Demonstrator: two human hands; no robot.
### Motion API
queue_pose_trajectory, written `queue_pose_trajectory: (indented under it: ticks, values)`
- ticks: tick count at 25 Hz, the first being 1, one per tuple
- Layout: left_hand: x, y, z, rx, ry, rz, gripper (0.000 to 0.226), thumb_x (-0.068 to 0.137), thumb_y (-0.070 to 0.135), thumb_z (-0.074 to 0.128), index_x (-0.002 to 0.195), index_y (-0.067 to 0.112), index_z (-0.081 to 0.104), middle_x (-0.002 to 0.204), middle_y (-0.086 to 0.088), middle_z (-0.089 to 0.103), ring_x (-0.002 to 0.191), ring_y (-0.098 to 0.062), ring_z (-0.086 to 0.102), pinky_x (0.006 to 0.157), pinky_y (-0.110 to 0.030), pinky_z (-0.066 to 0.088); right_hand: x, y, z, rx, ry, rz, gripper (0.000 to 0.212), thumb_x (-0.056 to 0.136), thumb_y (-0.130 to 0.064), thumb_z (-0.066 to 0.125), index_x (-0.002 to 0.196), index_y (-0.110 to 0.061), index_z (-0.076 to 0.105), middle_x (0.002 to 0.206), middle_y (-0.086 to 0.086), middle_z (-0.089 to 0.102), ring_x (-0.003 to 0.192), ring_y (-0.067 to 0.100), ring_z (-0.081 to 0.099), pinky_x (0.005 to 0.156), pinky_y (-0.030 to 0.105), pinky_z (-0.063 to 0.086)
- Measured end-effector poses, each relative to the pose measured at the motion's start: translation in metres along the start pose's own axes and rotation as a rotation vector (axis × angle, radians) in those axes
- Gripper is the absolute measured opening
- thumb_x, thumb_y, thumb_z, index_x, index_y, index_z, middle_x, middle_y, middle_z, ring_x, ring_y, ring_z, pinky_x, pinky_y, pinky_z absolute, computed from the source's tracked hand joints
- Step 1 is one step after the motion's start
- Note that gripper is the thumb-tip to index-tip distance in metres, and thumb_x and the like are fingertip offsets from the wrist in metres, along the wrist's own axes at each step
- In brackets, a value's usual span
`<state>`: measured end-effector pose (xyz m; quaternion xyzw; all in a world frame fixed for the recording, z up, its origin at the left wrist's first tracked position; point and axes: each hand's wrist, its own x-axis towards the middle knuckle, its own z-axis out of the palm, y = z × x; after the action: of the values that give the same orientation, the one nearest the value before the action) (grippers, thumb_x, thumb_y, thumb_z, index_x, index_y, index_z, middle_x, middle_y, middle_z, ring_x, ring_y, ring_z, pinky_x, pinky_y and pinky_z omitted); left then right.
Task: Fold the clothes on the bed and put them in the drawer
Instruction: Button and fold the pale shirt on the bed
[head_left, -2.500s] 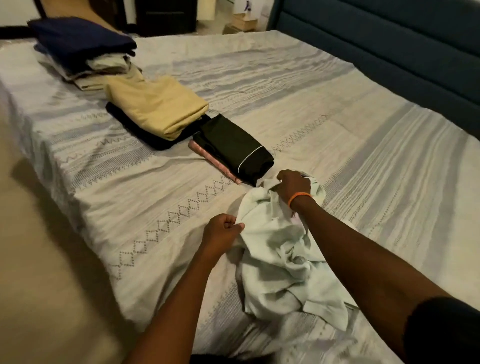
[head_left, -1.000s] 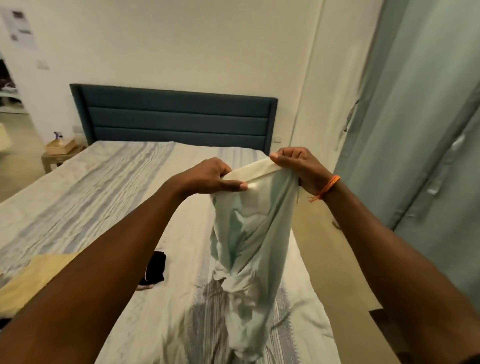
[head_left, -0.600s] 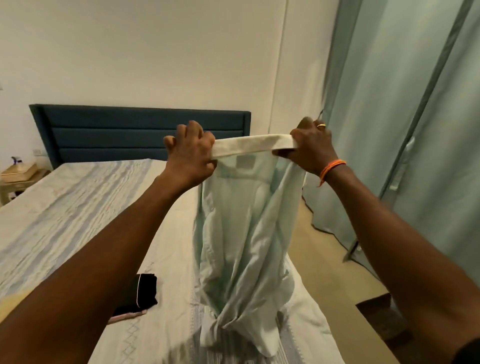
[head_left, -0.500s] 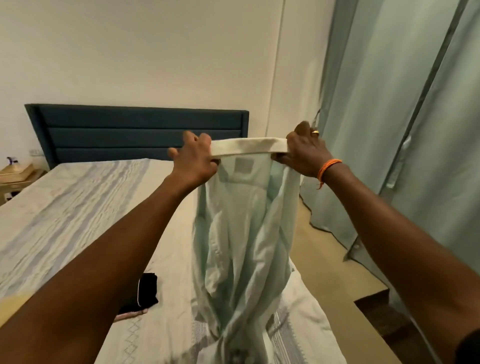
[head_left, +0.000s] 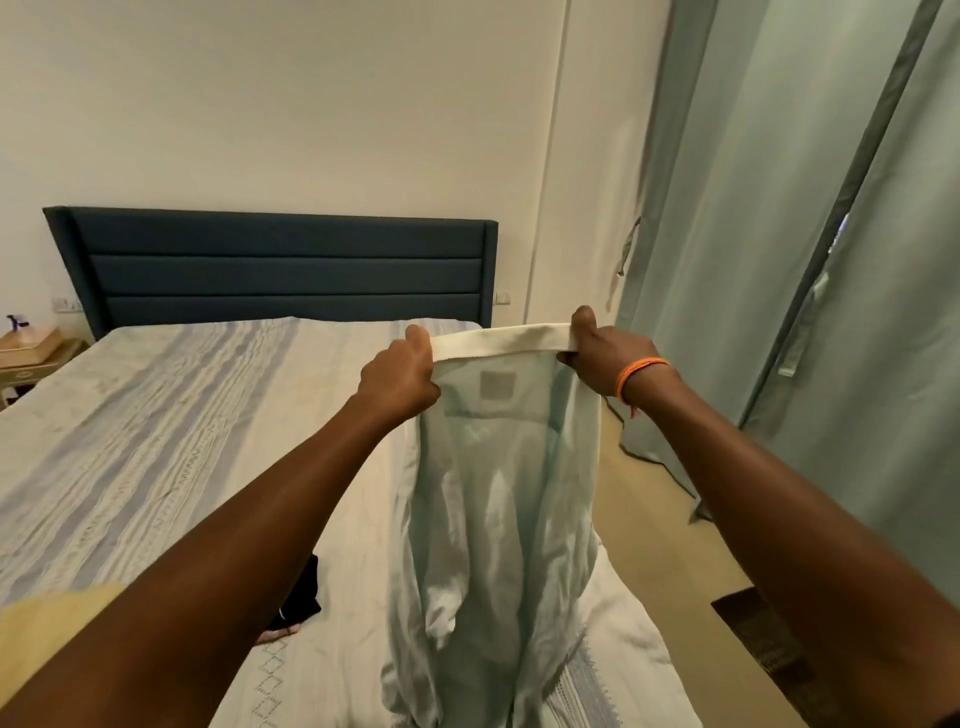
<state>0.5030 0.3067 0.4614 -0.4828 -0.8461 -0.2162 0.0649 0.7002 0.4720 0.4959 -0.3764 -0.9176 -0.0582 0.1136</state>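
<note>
Two hands held up a pale green garment (head_left: 498, 499) at frame centre.
Left hand (head_left: 400, 376) and right hand (head_left: 605, 356) each gripped its cream band, cloth hanging over the bed (head_left: 182, 415).

The pale green garment (head_left: 498, 519) is thin, soft, matt cloth, creased, with a thicker cream band (head_left: 501, 340) along its top edge. The bed (head_left: 182, 441) wears a matt woven cover with crinkled stripes. At 11 o'clock the headboard (head_left: 280, 265) is padded dark blue fabric. At 3 o'clock the curtains (head_left: 779, 260) are smooth, slightly sheeny cloth. The wall (head_left: 311, 104) is matt.
</note>
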Motion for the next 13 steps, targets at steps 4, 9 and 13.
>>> queue_pose_trajectory:
  ticks: [4,9,13]
  values:
    - [-0.011,-0.030,0.025,-0.503,0.043,0.006,0.056,0.086,0.016,0.073,0.125,0.015,0.034,0.103,-0.003,0.056,0.087,-0.016,0.059,0.079,-0.028,0.053,0.002,0.009,0.016,0.535,-0.071,0.045,0.020,0.099,-0.021,0.050,0.111,-0.015,0.036,0.087,0.014,0.057,0.062,0.027,0.060,0.043,0.034,0.052]
    - [0.001,-0.062,0.076,-0.650,0.101,-0.200,0.014,0.095,0.026,0.061,0.088,0.016,0.068,0.078,0.001,0.064,0.075,-0.018,0.057,0.063,-0.026,0.042,0.024,0.020,0.061,0.712,-0.015,0.041,0.019,0.097,-0.014,0.053,0.114,-0.020,0.047,0.089,0.014,0.062,0.065,0.029,0.065,0.049,0.042,0.058]
    - [0.030,-0.076,0.124,-0.757,-0.017,-0.310,0.024,0.100,0.030,0.051,0.089,0.016,0.065,0.083,0.001,0.065,0.077,-0.015,0.056,0.067,-0.026,0.043,0.069,0.038,0.116,0.648,-0.184,0.048,0.024,0.098,-0.022,0.050,0.117,-0.036,0.056,0.079,0.007,0.066,0.059,0.028,0.068,0.048,0.041,0.058]
